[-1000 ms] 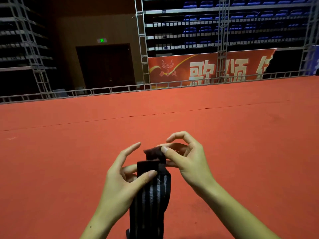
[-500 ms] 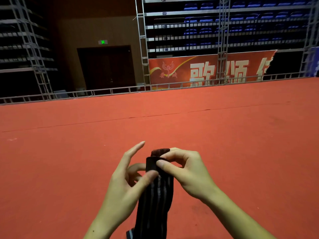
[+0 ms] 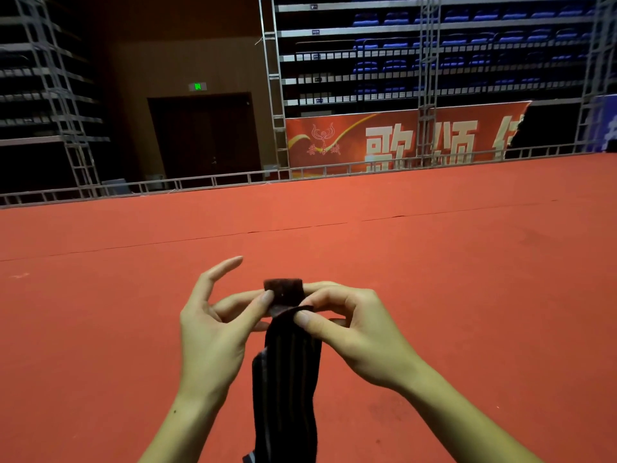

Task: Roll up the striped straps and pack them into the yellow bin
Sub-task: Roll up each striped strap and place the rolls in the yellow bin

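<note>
Above the red carpet (image 3: 100, 329), striped strap (image 3: 287, 379) between left hand (image 3: 213, 332) and right hand (image 3: 357, 332).

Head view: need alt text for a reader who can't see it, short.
Two bare hands hold the top end of a dark striped strap over a red carpet: the left hand and the right hand pinch its folded-over end, the rest hanging down. Behind are metal trusses, a red banner and blue seats; no yellow bin shows.
</note>
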{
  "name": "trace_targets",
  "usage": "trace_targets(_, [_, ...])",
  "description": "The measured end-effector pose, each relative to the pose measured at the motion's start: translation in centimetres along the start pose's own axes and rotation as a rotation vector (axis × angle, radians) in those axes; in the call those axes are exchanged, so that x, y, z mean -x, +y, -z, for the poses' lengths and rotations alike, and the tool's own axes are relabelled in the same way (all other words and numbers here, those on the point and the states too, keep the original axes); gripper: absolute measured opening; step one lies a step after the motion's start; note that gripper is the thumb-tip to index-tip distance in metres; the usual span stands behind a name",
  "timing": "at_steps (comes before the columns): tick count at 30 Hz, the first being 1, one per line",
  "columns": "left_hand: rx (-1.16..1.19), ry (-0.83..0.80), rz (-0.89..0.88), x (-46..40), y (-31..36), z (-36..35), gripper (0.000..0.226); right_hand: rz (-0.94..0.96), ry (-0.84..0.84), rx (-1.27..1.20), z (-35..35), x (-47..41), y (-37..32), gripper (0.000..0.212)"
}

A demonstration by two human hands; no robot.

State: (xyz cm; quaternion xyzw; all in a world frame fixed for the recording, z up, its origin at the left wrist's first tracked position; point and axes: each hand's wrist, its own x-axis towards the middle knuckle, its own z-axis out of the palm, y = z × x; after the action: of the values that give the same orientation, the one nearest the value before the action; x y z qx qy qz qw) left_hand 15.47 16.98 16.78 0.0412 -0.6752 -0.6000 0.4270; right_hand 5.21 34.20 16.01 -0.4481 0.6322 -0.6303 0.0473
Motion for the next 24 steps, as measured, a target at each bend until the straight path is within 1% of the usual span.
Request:
trace_targets(2, [0.029,0.048,0.009,-0.3,-0.2,0.1,0.059,0.01,-0.019,-0.027,0.3,0.1,-0.5,0.008])
trace_targets(6, [0.036,0.145,-0.016,-0.8,0.0,0.1,0.051,0.02,-0.092,0.048,1.5,-0.1,-1.1,0.009])
trace_targets(9, [0.027,0.243,-0.009,-1.9,-0.5,1.1,0.046,0.061,-0.119,0.069,2.3,0.2,-2.0,0.015])
trace_targets(11, [0.006,0.251,0.003,-2.4,-0.6,1.6,0.046,0.084,-0.108,0.044,2.6,0.5,-2.5,0.016])
trace_targets(15, [-0.041,0.161,-0.027,-1.5,0.4,1.0,0.048,0.093,-0.063,0.205,1.7,0.0,-2.0,0.009])
trace_targets(17, [-0.043,0.091,-0.044,-1.0,1.0,0.5,0.05,0.091,-0.029,0.246,0.9,-0.8,-1.6,0.005])
trace_targets(21, [0.008,-0.07,-0.019,-0.2,2.1,0.0,0.056,0.042,0.075,0.138,0.5,-2.1,-1.2,0.004])
trace_targets(24, [0.033,-0.101,-0.004,0.0,2.2,-0.2,0.054,0.001,0.125,0.044,0.3,-2.4,-0.8,0.006])
